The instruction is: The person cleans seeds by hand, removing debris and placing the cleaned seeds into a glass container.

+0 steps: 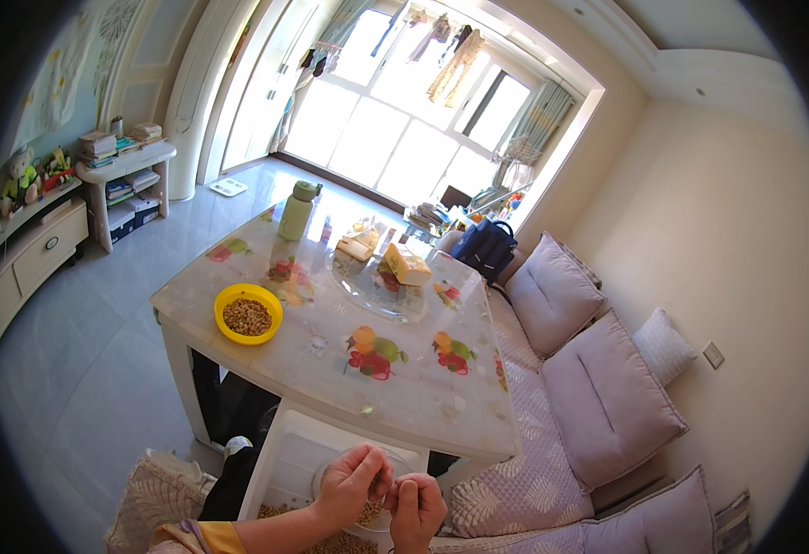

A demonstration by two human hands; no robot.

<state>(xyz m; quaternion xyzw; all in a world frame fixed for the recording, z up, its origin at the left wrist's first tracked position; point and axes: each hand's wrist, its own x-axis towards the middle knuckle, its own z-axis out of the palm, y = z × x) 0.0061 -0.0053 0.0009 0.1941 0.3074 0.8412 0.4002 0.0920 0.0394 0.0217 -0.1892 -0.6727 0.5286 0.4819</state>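
My left hand (354,483) and my right hand (414,509) meet over an open white drawer (293,450) of the table, fingertips pinched close together. Whatever lies between the fingers is too small to tell. Beneath them a clear round bowl (321,478) holds tan kernels or beans (370,514), partly hidden by the hands. More of the same loose pieces (342,543) are spread on the drawer's bottom. A yellow bowl (219,315) with similar brown pieces (246,317) stands at the table's left corner.
On the covered table (321,367) stand a green bottle (298,211), a tissue pack (408,264) and a yellowish packet (356,248). A cushioned sofa (515,429) runs along the right. A patterned seat cover (151,495) is at lower left.
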